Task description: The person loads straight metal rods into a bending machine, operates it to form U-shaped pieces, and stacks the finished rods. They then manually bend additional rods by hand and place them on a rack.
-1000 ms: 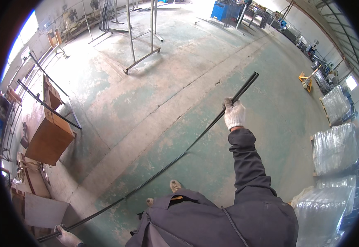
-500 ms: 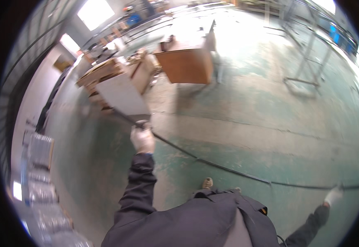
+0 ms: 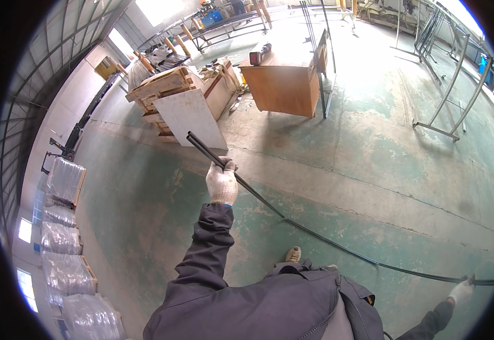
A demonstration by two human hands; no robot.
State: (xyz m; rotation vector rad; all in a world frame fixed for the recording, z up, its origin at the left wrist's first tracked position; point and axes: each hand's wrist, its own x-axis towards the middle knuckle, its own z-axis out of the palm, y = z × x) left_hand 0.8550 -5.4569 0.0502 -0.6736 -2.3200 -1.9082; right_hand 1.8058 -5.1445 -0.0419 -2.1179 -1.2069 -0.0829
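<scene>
A long pair of thin dark rods [image 3: 326, 240] stretches across in front of me, bowing in the fisheye picture, its two ends showing side by side at the upper left. My left hand [image 3: 222, 184], in a whitish work glove, is closed around the rods a short way from those ends. Far out at the lower right, my gloved right hand [image 3: 461, 291] grips the same rods, which run on past it toward the picture's rim. Between the hands the rods hang over the floor, touching nothing.
A wooden desk [image 3: 286, 88] carries a cordless power tool [image 3: 260, 54]. Beside it, a pale board [image 3: 190, 118] leans on stacked pallets [image 3: 165, 85]. A metal frame rack [image 3: 448, 107] stands at the right. Plastic-wrapped pallet loads [image 3: 65, 272] line the left side.
My view has swung, so the desk and pallets sit farther right and the picture is sharper. Both hands keep hold of the rods; the left appears slightly farther right, the right slightly lower.
</scene>
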